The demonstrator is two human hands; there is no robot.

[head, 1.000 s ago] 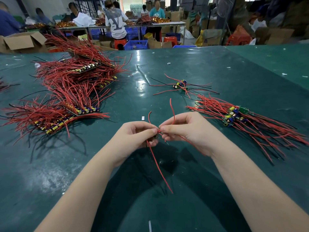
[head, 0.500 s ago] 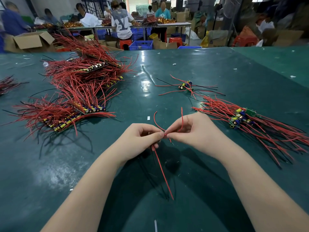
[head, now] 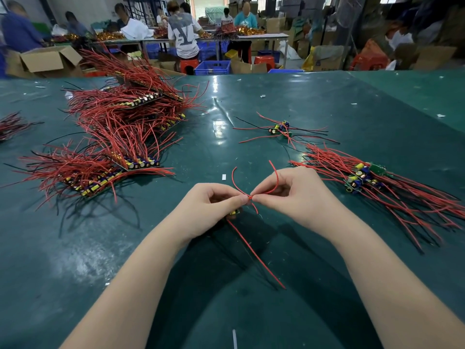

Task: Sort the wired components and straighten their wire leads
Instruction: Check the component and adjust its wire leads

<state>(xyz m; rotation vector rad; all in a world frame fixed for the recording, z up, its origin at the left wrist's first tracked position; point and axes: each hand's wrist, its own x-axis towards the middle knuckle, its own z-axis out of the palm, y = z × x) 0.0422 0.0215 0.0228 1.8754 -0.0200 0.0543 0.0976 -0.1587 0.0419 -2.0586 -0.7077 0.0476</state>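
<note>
Red leads (head: pixel 274 177) now spread wider

I see both bare forearms reaching in from the bottom edge and angling toward each other at the middle. My left hand (head: pixel 212 205) has its fingers curled, thumb and forefinger pinched together at their tips. My right hand (head: pixel 297 197) mirrors it, knuckles up, thumb and forefinger pinched. The two pinches meet, fingertips touching, on a red wire (head: pixel 256 253) gripped by both. Both wrists sit fairly straight.
</note>
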